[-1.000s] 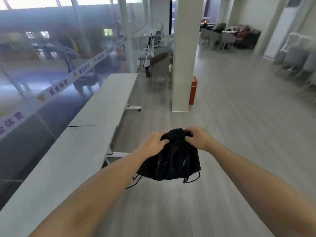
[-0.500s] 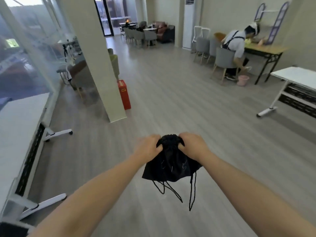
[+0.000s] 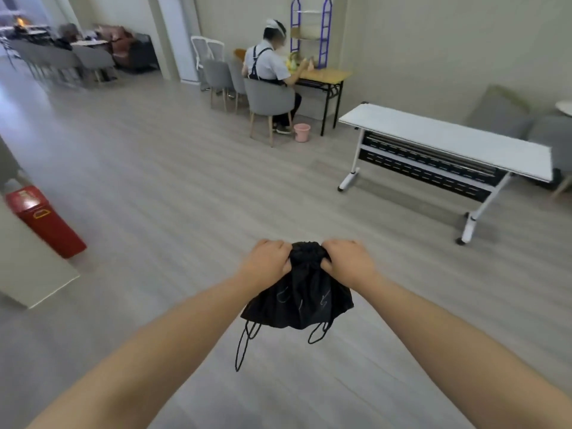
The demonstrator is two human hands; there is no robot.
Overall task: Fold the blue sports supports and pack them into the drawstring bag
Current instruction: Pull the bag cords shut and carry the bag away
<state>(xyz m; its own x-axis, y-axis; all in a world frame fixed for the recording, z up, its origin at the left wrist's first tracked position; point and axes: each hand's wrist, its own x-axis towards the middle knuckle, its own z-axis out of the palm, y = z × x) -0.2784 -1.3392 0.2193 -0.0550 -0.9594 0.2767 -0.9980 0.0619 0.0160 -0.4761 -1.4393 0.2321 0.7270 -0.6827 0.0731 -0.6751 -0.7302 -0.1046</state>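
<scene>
A black drawstring bag hangs in the air in front of me, its gathered mouth pinched between both hands. My left hand grips the left side of the bunched top and my right hand grips the right side. The bag bulges a little and its black cords dangle below. No blue sports supports are visible; whatever is inside the bag is hidden.
A white folding table on wheels stands to the right. A person sits on a grey chair at a wooden desk at the back, a pink bucket beside them. A red bin and a pillar base stand at left. Grey floor lies ahead.
The view has swung to the right: the long white tables and glass wall left the frame, and the seated person and folding table came in. Both hands kept holding the bag's top.
</scene>
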